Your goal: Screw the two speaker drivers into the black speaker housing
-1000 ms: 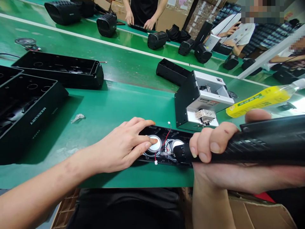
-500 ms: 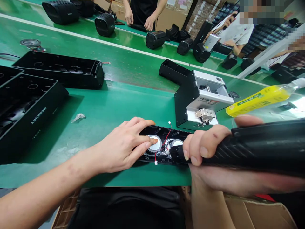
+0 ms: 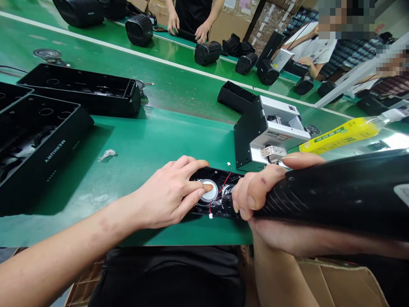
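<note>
Shifted toward the left hand [image 3: 174,189] resting on a loudspeaker driver [image 3: 210,196], the power screwdriver [image 3: 335,196] clamped in the right hand [image 3: 257,192] apparently bears on the panel [image 3: 214,176] between them.

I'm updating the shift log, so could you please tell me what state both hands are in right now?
Left hand: open, gripping nothing, a fingertip on a speaker.
Right hand: closed, holding a black tool.

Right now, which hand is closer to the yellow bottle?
The right hand: it grips a black power tool, on the near side of the yellow bottle and to its left. The left hand is farther left, fingertip on a white-centred speaker.
</note>
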The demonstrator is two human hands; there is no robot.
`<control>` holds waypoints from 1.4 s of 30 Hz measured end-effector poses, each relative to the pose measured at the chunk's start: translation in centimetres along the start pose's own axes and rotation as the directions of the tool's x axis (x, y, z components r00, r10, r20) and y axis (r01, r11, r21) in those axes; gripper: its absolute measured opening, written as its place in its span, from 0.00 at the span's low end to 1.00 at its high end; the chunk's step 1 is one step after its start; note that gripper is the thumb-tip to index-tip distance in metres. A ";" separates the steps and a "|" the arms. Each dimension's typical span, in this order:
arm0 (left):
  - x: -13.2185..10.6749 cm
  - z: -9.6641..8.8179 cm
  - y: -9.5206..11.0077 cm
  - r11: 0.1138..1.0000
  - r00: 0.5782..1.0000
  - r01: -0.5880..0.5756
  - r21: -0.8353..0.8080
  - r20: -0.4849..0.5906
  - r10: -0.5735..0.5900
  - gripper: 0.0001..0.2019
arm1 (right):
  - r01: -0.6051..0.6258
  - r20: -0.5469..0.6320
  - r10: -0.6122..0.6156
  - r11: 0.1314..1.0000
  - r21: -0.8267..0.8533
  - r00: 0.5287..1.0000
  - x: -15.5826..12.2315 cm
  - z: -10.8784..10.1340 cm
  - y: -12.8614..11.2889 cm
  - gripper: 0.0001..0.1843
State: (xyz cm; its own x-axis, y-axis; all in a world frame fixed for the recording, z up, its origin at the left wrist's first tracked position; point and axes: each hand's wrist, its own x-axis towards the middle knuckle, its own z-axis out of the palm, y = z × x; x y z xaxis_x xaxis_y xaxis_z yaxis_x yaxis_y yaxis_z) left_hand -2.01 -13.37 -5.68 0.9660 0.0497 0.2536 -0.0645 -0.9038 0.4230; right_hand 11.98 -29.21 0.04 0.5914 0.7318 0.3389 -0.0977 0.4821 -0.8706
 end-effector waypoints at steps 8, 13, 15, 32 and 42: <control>0.0 0.0 0.0 1.000 1.000 -0.017 -0.005 -0.012 0.017 0.24 | 0.099 0.007 -0.099 0.995 -0.018 0.995 0.6 0.4 0.5 0.26; -0.1 0.1 0.1 1.000 1.000 -0.011 0.004 -0.019 0.012 0.23 | 0.093 -0.026 -0.092 0.995 0.021 0.995 0.5 0.5 0.5 0.26; -0.1 0.0 0.2 1.000 1.000 -0.012 0.010 -0.021 0.012 0.23 | 0.086 -0.043 -0.084 0.995 0.047 0.996 0.6 0.5 0.5 0.28; 0.5 -0.9 0.8 1.000 0.999 0.026 0.015 0.039 -0.026 0.25 | 0.097 0.065 -0.105 0.988 0.118 0.992 0.6 0.2 1.6 0.27; -2.2 -1.0 -0.8 0.981 0.997 0.080 -0.176 0.022 -0.077 0.22 | 0.168 -0.017 -0.168 0.985 -0.033 0.986 1.1 -3.3 -3.1 0.24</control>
State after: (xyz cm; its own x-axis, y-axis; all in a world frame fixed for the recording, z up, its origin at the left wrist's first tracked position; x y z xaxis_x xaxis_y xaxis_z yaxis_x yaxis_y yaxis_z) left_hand -4.35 -12.31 -5.70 0.9734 0.1097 0.2010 -0.0303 -0.8082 0.5881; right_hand 15.59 -31.50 1.93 0.6128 0.6320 0.4744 0.0291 0.5819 -0.8127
